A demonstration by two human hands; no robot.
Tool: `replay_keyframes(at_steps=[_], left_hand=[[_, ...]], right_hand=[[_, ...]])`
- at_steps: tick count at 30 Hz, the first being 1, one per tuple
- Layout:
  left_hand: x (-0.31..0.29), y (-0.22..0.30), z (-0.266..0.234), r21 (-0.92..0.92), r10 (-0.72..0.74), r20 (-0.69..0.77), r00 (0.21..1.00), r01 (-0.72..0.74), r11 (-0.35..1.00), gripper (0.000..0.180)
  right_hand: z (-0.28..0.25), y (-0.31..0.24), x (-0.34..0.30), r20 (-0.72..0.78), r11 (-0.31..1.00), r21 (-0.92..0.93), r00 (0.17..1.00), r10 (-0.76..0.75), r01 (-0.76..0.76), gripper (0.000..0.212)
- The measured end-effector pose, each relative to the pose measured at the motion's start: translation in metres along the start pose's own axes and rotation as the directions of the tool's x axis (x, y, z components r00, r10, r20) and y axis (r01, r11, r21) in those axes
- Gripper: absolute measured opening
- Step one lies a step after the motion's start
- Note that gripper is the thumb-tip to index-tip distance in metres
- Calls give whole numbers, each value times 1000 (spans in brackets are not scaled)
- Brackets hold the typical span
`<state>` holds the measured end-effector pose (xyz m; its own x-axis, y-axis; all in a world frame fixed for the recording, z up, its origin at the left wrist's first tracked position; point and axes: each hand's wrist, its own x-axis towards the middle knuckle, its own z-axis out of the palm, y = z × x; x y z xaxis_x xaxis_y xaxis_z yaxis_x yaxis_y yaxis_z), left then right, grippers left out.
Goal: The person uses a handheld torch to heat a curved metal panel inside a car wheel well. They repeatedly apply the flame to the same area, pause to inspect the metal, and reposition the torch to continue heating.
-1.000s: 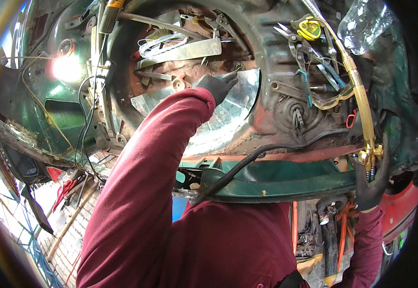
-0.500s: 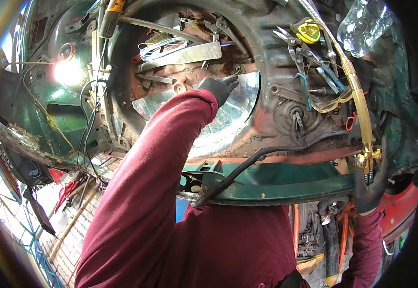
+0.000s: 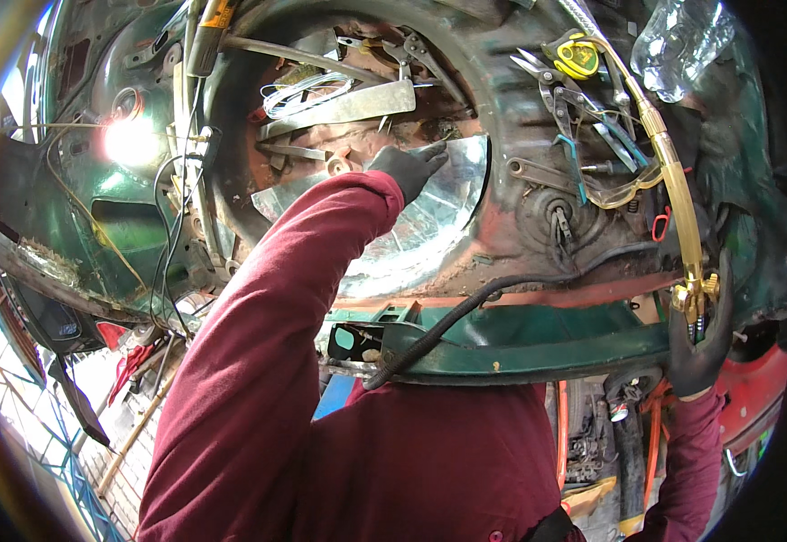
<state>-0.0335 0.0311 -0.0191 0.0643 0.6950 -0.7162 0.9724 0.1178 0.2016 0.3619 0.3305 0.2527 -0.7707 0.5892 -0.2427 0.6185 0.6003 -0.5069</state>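
Observation:
My left hand point(image 3: 407, 169), in a black glove, reaches into the round well of the car body point(image 3: 524, 361). Its fingers stretch out over the upper edge of a curved, shiny sheet-metal piece point(image 3: 443, 212). Whether they press on its edge or only touch it, I cannot tell. At the far right my gloved right hand point(image 3: 702, 361) grips a brass-coloured gas torch point(image 3: 679, 208) low down by its valve knobs, one finger stretched up along it. The torch points away from me, over the green panel. My palm hides its lowest end.
Tin snips point(image 3: 560, 95), a yellow tape measure point(image 3: 577, 57) and clear safety glasses point(image 3: 624, 197) lie right of the well. More tools and a wire coil point(image 3: 307, 95) fill its far part. A bright lamp point(image 3: 131, 142) shines at left. A black hose point(image 3: 484, 294) crosses the near edge.
My left forearm has shifted slightly left, and the hand lies flatter with its fingers straighter at the sheet's edge. My right hand and the torch have barely moved.

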Motion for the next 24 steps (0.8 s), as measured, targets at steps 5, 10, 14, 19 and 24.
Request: replay_keyframes(at_steps=[5, 10, 14, 19, 24], left_hand=[[1, 33, 38, -94, -144, -154, 978, 130, 987, 74], [-1, 84, 31, -288, -159, -340, 927, 58, 956, 67], [5, 93, 24, -68, -213, -413, 886, 203, 977, 65], [22, 85, 36, -247, -214, -144, 966, 174, 953, 61], [29, 84, 39, -271, -214, -113, 970, 177, 946, 60]], right_hand=[[0, 1, 5, -6, 999, -6, 999, -47, 47, 80], [-2, -3, 4, 15, 1000, -16, 1000, 2, -2, 78], [0, -1, 2, 2, 1000, -15, 1000, -22, 22, 77], [-1, -1, 4, 13, 1000, -8, 1000, -5, 5, 77], [0, -1, 2, 6, 1000, -10, 1000, -9, 9, 78]])
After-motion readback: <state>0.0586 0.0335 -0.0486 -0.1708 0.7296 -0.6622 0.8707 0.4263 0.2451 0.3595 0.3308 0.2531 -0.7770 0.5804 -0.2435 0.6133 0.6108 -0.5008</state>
